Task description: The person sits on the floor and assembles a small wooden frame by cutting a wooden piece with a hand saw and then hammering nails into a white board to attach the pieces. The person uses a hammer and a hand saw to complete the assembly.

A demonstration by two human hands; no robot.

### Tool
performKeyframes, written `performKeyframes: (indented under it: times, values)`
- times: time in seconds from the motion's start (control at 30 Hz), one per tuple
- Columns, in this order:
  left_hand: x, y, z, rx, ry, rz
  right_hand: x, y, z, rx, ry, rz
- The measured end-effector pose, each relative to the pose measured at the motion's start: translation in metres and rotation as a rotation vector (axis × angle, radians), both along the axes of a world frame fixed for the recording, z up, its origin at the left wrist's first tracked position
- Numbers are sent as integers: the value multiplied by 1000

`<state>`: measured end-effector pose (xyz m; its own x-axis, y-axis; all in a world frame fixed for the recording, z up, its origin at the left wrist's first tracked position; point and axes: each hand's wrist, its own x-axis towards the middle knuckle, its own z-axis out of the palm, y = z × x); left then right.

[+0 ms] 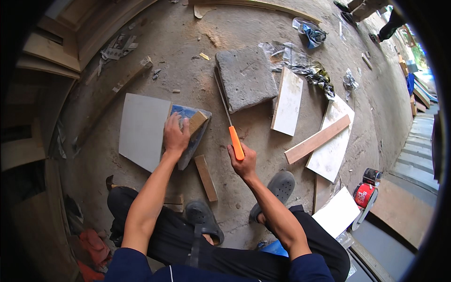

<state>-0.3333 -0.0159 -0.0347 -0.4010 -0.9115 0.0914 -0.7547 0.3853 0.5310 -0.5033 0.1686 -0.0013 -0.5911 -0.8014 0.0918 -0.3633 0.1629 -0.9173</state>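
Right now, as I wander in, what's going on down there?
A person grips an orange-handled tool in the right hand, its thin blade beside a grey block. The left hand rests at a pale board's edge, by a short wood piece. More boards lie to the right.

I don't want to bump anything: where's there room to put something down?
Bare floor lies below the right hand, between short wood piece and right shoe; also between white boards and ridged metal sheets. Crowded: right of the grey block: those boards, a wood strip and crumpled plastic.
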Motion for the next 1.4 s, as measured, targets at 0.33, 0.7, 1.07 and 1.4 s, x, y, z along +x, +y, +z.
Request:
performKeyframes:
  times: [0.33,0.7,1.07,1.4]
  values:
    - [-9,-3,12,2,-123,66,5,4,8,77,-25,15]
    - [-64,-2,9,-126,-279,-25,-3,23,9,52,-64,82]
    - [-93,-17,5,178,-266,423,7,14,27,-26,-133,104]
    - [-83,-22,-11,184,-286,508,8,15,19,-13,-220,177]
